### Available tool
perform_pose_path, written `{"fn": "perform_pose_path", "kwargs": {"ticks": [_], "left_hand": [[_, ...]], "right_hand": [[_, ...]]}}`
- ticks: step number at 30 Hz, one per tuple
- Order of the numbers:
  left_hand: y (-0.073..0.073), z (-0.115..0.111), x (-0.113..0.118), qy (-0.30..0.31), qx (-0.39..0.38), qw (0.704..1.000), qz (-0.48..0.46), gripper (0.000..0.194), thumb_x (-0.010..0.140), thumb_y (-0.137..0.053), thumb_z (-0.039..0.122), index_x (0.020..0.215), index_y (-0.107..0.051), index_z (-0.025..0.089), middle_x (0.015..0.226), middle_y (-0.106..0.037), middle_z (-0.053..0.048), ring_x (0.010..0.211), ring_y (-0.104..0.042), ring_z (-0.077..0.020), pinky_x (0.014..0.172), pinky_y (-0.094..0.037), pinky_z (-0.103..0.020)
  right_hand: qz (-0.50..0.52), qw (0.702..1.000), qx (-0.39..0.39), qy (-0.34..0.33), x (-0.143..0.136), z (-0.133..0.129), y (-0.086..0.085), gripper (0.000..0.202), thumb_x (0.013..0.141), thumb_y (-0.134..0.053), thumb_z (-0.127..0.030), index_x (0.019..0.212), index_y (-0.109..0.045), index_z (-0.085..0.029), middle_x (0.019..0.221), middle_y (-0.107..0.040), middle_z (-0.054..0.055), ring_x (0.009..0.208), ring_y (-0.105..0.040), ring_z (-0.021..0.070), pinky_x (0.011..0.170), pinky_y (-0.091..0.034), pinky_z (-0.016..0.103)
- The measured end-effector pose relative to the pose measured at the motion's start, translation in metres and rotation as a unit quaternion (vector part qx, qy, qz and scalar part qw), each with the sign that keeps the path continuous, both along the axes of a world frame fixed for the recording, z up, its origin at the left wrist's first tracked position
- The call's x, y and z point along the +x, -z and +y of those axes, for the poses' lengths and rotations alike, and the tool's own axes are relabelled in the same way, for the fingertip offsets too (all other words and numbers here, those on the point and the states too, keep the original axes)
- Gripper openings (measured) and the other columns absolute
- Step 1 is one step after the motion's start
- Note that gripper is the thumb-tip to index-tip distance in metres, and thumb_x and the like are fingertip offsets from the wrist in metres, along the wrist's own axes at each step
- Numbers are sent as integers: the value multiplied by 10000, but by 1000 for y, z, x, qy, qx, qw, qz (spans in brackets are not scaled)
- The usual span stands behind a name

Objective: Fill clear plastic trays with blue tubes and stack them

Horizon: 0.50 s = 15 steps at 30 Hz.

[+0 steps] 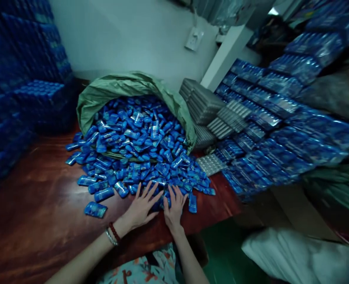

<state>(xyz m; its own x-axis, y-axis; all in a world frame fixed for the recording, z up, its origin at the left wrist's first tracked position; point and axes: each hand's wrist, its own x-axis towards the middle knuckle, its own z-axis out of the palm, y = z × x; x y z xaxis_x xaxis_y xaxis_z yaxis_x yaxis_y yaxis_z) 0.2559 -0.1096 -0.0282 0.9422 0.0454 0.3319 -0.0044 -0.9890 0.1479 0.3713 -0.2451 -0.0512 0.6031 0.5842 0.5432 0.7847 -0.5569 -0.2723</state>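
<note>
A large heap of small blue wrapped packets (133, 134) spills out of a green woven sack (109, 88) onto the reddish wooden table (44, 209). At the heap's front edge, my left hand (142, 207) rests with its fingers spread over the packets; a red bead bracelet and a silver bangle circle that wrist. Close beside it on the right, my right hand (174, 205) has its fingers stretched forward, touching packets. Some packets under both hands are hidden. One loose packet (95, 210) lies left of my hands, and another packet (192, 203) just right of them.
Stacks of blue packs (41, 94) rise at the left. Grey plastic trays (201, 100) stand behind the heap, near many blue film-wrapped packs (269, 154) on the right. A wall socket (194, 38) is at the back. White cloth-like material (299, 256) lies at lower right.
</note>
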Motion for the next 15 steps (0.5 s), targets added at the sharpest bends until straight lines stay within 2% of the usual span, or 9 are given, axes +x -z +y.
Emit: {"fn": "perform_pose_path", "kwargs": {"ticks": [3, 7, 9, 11, 13, 15], "left_hand": [[5, -22, 11, 31, -5, 1000, -1, 781, 832, -567, 415, 1475, -148, 268, 1562, -106, -91, 1425, -55, -338, 1102, -36, -608], [12, -37, 32, 57, -13, 998, 5, 797, 808, -599, 415, 1468, -172, 280, 1563, -103, -83, 1427, -44, -334, 1101, -17, -611], [15, -35, 44, 77, -17, 997, 9, 759, 812, -589, 426, 1456, -221, 270, 1560, -115, -96, 1426, -54, -337, 1100, -20, -612], [17, -29, 53, 97, -20, 995, 9, 704, 830, -559, 441, 1442, -267, 252, 1544, -178, -118, 1423, -99, -333, 1102, -21, -611], [19, -21, 56, 104, -18, 994, 9, 648, 869, -510, 406, 1442, -264, 231, 1508, -275, -138, 1408, -190, -306, 1109, -20, -601], [21, -14, 51, 93, -8, 996, 4, 597, 910, -455, 326, 1453, -230, 221, 1466, -363, -134, 1371, -296, -265, 1118, -13, -584]], "right_hand": [[-11, 999, 45, 18, 2, -29, -1, 385, 953, -345, -290, 1313, -457, -215, 1282, -526, 109, 1262, -416, 237, 1089, -118, 592], [28, 987, 73, 138, 13, -68, 5, 413, 944, -364, -377, 1296, -480, -196, 1308, -490, 143, 1248, -417, 285, 1057, -154, 616], [56, 975, 117, 183, 32, -79, 5, 455, 940, -349, -410, 1297, -478, -159, 1292, -483, 171, 1230, -424, 291, 1037, -239, 569], [63, 965, 151, 204, 62, -83, -4, 490, 935, -340, -420, 1297, -469, -116, 1261, -486, 194, 1203, -439, 280, 996, -335, 476], [57, 965, 114, 228, 104, -79, -21, 476, 936, -322, -394, 1263, -495, -94, 1226, -513, 198, 1181, -447, 271, 975, -359, 422], [92, 961, -45, 259, 149, -70, -40, 447, 948, -250, -302, 1237, -518, -90, 1182, -556, 186, 1126, -481, 253, 959, -362, 400]]}}
